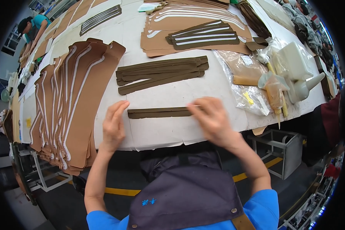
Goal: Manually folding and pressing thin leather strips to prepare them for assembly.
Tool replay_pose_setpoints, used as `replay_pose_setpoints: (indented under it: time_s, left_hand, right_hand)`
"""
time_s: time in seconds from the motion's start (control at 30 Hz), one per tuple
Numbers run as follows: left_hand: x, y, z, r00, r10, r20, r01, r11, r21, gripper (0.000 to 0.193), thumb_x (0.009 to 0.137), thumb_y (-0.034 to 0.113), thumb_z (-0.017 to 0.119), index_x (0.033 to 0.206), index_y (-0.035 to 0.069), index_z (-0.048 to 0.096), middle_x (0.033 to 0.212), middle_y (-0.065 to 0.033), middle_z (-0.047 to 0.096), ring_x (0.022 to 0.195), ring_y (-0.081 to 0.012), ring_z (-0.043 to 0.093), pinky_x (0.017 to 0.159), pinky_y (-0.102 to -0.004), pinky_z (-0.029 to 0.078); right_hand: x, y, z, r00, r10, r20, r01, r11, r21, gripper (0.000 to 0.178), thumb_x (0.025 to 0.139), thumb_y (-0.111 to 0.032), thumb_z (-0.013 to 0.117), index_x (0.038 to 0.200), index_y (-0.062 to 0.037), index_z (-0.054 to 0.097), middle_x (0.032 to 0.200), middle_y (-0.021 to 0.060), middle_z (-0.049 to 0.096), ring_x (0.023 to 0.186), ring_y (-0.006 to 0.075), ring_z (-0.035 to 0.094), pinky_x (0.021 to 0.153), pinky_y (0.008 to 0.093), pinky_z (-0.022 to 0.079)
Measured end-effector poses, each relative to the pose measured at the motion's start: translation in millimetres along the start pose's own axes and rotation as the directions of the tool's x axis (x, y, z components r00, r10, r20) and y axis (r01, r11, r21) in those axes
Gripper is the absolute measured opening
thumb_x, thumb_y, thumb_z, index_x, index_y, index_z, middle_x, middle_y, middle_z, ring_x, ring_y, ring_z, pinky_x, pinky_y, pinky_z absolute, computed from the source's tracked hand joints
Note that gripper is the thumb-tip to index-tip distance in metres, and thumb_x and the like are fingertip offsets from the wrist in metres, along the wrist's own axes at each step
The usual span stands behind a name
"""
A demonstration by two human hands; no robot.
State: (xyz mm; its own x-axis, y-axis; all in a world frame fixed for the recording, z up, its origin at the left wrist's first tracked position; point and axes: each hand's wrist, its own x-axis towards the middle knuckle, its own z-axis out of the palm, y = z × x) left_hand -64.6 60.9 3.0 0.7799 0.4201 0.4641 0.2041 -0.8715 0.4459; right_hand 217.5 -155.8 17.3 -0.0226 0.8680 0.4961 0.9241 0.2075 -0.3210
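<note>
One dark olive strip (159,112), apparently of fabric, lies flat before me with a lengthwise fold or seam. My left hand (114,126) is raised just beyond its left end, fingers stretched upward and close together, holding nothing that I can see. Over the strip's right end is my right hand (211,120), its fingers bent and blurred by motion. They cover that end, and whether they grip it is unclear. Just behind lies a loose pile of similar olive strips (161,73), the lowest ones askew.
Brown panels with white curved bands (74,92) overlap on the left. More brown panels (153,25) lie at the back, topped by olive strips with white bands (205,35). On the right are plastic bags (249,71) and a white spouted bottle (304,88). A metal stool (285,153) stands below.
</note>
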Motion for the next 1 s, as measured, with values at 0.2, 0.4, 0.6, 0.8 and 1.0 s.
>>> replay_pose_setpoints:
  time_s: [0.2,0.4,0.6,0.8,1.0]
  left_hand:
    - [-7.6,37.8,29.1,0.984,-0.079,0.157,0.086,0.995,-0.041,0.062,0.100,-0.001,0.055,0.158,-0.007,0.035,0.155,-0.0234,0.051,0.140,-0.0399,0.052,0.118,-0.0483,0.041]
    - [-9.7,40.9,22.4,0.934,-0.127,0.334,0.096,0.990,0.108,0.067,0.105,0.016,0.056,0.160,-0.008,0.027,0.162,-0.0239,0.042,0.155,-0.0365,0.034,0.128,-0.0508,0.022]
    - [-20.1,39.2,17.1,0.897,-0.223,0.381,0.110,0.949,0.295,0.078,0.108,0.040,0.051,0.163,-0.007,0.023,0.167,-0.0235,0.033,0.160,-0.0351,0.023,0.130,-0.0537,0.009]
    - [-18.9,44.0,15.8,0.901,-0.279,0.333,0.144,0.916,0.375,0.087,0.105,0.049,0.054,0.165,-0.004,0.020,0.173,-0.0244,0.016,0.163,-0.0382,0.010,0.129,-0.0582,0.003]
    - [26.7,102.2,73.9,0.889,0.019,0.457,-0.024,1.000,0.006,0.088,0.100,0.041,0.063,0.165,-0.002,0.023,0.172,-0.0239,0.021,0.162,-0.0368,0.015,0.129,-0.0563,0.010]
  right_hand:
    - [39.1,-55.1,99.5,0.958,0.032,0.285,-0.040,0.999,0.023,0.092,0.095,-0.062,0.061,0.156,0.0050,0.041,0.166,0.0231,0.036,0.159,0.0359,0.026,0.127,0.0556,0.023]
    - [3.8,-35.1,70.9,0.941,0.129,0.312,-0.141,0.990,0.015,0.097,0.096,-0.064,0.058,0.160,0.0041,0.033,0.170,0.0210,0.029,0.160,0.0326,0.023,0.129,0.0549,0.015]
    - [-60.0,-0.4,-13.6,0.872,0.362,0.330,-0.281,0.921,-0.268,0.089,0.099,-0.057,0.060,0.158,0.0052,0.037,0.169,0.0194,0.032,0.160,0.0325,0.025,0.129,0.0533,0.016]
    - [-73.3,2.2,-36.5,0.878,0.453,0.156,-0.388,0.863,-0.325,0.082,0.098,-0.049,0.066,0.154,0.0056,0.042,0.165,0.0208,0.040,0.157,0.0352,0.032,0.126,0.0544,0.022]
    - [-42.4,-14.0,-2.8,0.923,0.310,0.227,-0.274,0.945,-0.178,0.082,0.097,-0.047,0.067,0.154,0.0064,0.043,0.164,0.0209,0.041,0.156,0.0346,0.032,0.126,0.0544,0.022]
